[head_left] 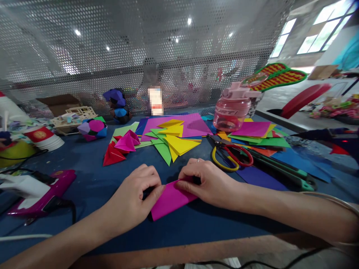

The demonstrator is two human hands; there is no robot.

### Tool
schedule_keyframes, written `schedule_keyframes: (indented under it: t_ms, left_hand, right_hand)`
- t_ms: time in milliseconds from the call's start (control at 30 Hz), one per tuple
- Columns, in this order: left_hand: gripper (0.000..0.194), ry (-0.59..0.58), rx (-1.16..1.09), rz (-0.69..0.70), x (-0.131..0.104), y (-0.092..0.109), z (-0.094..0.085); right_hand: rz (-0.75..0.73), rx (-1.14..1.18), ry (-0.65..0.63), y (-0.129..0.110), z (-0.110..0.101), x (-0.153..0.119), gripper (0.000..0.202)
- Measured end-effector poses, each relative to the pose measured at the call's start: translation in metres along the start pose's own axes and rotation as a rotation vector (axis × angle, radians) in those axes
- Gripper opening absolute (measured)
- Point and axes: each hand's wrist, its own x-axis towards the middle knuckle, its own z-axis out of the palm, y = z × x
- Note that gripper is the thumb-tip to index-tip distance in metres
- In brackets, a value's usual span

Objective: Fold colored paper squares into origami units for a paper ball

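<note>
A folded magenta sheet of paper [171, 201] lies on the blue tabletop [123, 239] between my hands. My left hand [143, 190] pinches its upper left edge, thumb on top and fingers curled behind. On the upper right edge, my right hand [204, 183] grips the same paper with thumb and curled fingers. Just beyond are folded yellow paper pieces [182, 145] and green ones [162, 149]. Left of these sit a folded magenta piece [127, 141] and a folded red piece [113, 154]. Scissors with red and yellow handles [224, 166] lie beside my right hand.
A green-and-black box cutter [283, 172] rests right of the scissors. Behind stand a pink bottle [232, 108] and a stack of coloured paper [252, 129]. On the left are a magenta power strip [63, 183], paper cups [45, 138] and a multicoloured paper ball [94, 129]. Perforated metal [112, 74] backs the table.
</note>
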Motion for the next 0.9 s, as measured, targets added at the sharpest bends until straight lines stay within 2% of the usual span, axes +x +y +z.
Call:
schedule_keyframes:
  t_ms: [100,300,433,500,567,633,733,900]
  left_hand:
    - [0.027,-0.012,0.071,0.01,0.001,-0.001,0.002]
    - [0.028,-0.016,0.312,0.063,0.001,-0.001,0.004]
    - [0.019,0.069,0.448,0.099,-0.001,-0.001,0.004]
    - [0.013,0.133,0.423,0.183,-0.004,-0.002,0.004]
    - [0.025,0.116,0.325,0.345,-0.009,-0.001,0.005]
    - [0.038,0.05,0.249,0.477,-0.015,0.001,0.005]
    - [0.043,0.0,0.259,0.523,-0.022,0.006,0.005]
    - [0.032,-0.012,0.367,0.578,-0.023,0.014,0.004]
  right_hand:
    - [-0.042,-0.053,0.003,0.001,0.002,0.001,0.014]
    - [0.03,-0.102,-0.017,0.002,0.004,0.004,0.013]
    - [0.04,-0.117,-0.029,0.0,0.004,0.003,0.013]
    - [0.048,-0.12,-0.042,-0.002,0.003,0.003,0.013]
    - [0.054,-0.119,-0.057,-0.002,0.003,0.003,0.013]
    - [0.061,-0.118,-0.06,-0.002,0.003,0.004,0.014]
    - [0.067,-0.118,-0.059,-0.002,0.002,0.004,0.014]
    - [0.059,-0.111,-0.063,-0.002,0.002,0.004,0.012]
